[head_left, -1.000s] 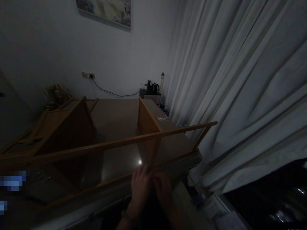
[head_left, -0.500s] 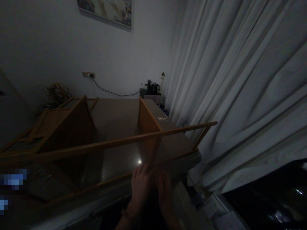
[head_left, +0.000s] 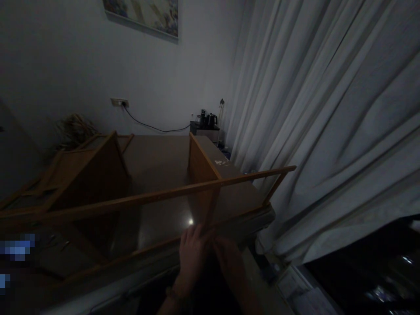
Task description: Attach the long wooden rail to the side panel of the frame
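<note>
The room is dim. A wooden frame (head_left: 157,197) of panels and thin rails lies on a dark glossy table (head_left: 157,166). A short upright slat (head_left: 211,209) joins its long top rail to the lower rail at the table's near edge. My left hand (head_left: 192,256) rests at the foot of that slat, fingers stretched forward and close together against the lower rail. My right hand (head_left: 229,260) sits just beside it on the right, fingers bent onto the same rail. Whether either hand grips something small is hidden in the dark.
White curtains (head_left: 321,131) hang close on the right. A kettle (head_left: 212,119) and small items stand on a low unit at the back. A cord runs from a wall socket (head_left: 118,103). A picture (head_left: 144,15) hangs above. Dried plants (head_left: 74,129) sit back left.
Both hands stay at the foot of the slat. The right hand has shifted slightly; the frame has not moved.
</note>
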Available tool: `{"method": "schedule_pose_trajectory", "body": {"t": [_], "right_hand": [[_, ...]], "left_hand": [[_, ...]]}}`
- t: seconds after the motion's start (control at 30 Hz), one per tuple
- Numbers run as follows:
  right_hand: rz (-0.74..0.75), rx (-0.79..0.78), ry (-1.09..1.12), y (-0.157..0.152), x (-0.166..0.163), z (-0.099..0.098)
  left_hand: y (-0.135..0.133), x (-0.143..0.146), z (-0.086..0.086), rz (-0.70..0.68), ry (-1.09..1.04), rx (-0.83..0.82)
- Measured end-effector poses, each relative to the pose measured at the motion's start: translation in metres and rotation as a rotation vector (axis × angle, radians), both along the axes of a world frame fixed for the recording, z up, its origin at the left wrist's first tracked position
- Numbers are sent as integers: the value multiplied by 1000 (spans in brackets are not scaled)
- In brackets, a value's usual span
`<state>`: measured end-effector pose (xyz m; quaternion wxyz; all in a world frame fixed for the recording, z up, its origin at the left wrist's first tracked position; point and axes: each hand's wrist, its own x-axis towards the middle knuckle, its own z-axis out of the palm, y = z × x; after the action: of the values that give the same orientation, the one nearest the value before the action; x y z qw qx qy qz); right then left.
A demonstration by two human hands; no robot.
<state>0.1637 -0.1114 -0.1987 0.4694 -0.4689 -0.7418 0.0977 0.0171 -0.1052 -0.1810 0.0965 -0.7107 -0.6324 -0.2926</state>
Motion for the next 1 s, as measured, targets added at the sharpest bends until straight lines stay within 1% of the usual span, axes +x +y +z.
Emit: {"method": "schedule_pose_trajectory", "body": {"t": [0.13,0.3,0.43,0.57,0.67,0.8,1.0], "right_hand": [[-4,73,-133,-2,-2,0],[-6,123,-263,3,-3,8],[-12,176,-306,9,0,8],[28,221,-310,10,4,4],[54,191,-292,9,5,5],[67,93,-215,5,0,6],[-63,-58,38,-5,-26,3]], "left_hand": [[0,1,2,4,1,-1],[-2,1,5,0,0,-9],[-1,0,2,0,-3,-8],[-1,-1,0,6,-8,-8],[-2,-1,2,2,-3,-6],[-3,1,7,11,7,4],[-3,1,8,6,15,-11]]}}
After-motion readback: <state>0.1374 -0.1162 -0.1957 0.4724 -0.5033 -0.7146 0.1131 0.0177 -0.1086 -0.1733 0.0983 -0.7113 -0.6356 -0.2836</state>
